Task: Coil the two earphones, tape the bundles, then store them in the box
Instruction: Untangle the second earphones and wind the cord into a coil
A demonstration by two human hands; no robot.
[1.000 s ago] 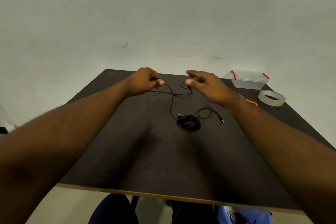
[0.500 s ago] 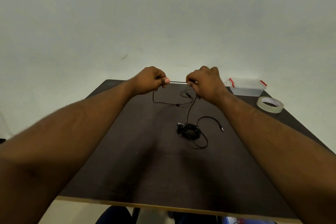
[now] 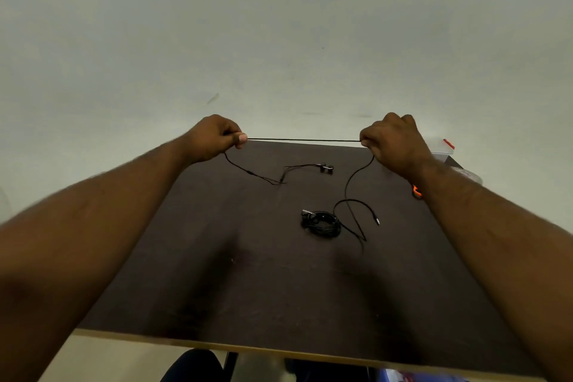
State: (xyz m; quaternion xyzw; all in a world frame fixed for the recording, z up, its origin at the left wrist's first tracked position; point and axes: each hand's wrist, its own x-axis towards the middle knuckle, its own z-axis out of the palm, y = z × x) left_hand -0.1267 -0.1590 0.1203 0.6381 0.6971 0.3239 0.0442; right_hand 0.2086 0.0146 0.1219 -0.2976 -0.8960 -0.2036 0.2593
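— What does the head view show of the hands?

— Both are raised over the far edge of the dark table [image 3: 217,273]. The left hand [image 3: 214,138] has its fingers curled, thumb and forefinger pinching the loose earphone cable [image 3: 304,140]. The right hand [image 3: 392,139] pinches the same cable, fingers curled likewise. Between the two pinches the cable runs in a taut, straight, level line.

— And the rest of that cable?

— From the left hand it droops to the table, runs right to a split, and ends in the two earbuds [image 3: 327,167], lying on the table between the hands. From the right hand it hangs down in a curve, loops on the table, and ends in the plug [image 3: 377,221], just right of the coiled earphone [image 3: 321,223].

— The coiled one?

— A black bundle lying flat near the middle of the table, apart from both hands. Whether it is taped, I cannot tell.

— The box?

— The clear box [image 3: 441,149] with a red clip stands at the far right corner, mostly hidden behind the right hand. An orange object [image 3: 417,191] peeks out beside the right wrist; what it is I cannot tell.
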